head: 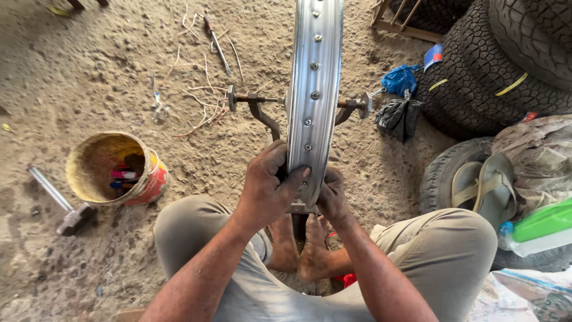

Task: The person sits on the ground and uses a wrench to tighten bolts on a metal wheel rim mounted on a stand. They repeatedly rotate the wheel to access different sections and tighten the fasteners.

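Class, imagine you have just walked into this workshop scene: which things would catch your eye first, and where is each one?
First, the shiny metal wheel rim standing upright in the centre on a truing stand, gripped near its bottom by the left hand and the right hand. Next, the open bucket on the sandy ground at left with a hammer beside it, and the stacked tyres at upper right.

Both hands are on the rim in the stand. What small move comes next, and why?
Probably turn the rim a little in the truing stand. Left hand and right hand grip only its near edge, it stands upright between the stand's arms, and a row of spoke nipples runs up its face, so a turn brings the next one near.
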